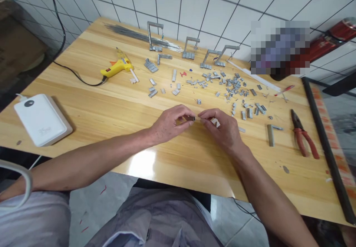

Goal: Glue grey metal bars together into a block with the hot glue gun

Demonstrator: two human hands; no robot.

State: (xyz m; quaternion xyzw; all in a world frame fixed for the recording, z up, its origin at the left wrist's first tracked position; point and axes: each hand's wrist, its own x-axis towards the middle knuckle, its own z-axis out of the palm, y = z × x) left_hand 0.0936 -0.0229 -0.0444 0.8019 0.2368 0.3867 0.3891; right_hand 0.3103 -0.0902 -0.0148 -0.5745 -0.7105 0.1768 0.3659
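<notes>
My left hand [174, 123] is closed in a pinch near the middle of the table's front part. Between its thumb and forefinger sits a small dark grey metal piece [194, 119], like a bit of staple strip. My right hand [224, 128] is pinched just beside it, fingertips almost meeting the left ones; what it holds is too small to make out. Loose grey staple-strip pieces [235, 86] lie scattered beyond the hands. Further back stand several grey frames, among them an upright one [149, 36] with a small thing hanging from its arm.
A yellow glue gun [118, 67] lies at the left, its black cord trailing off. Nearer is a white power bank [41, 121]. Red-handled pliers [302, 136] and an L-shaped grey piece [270, 135] lie right. Thin metal wires [133, 36] rest along the tiled wall.
</notes>
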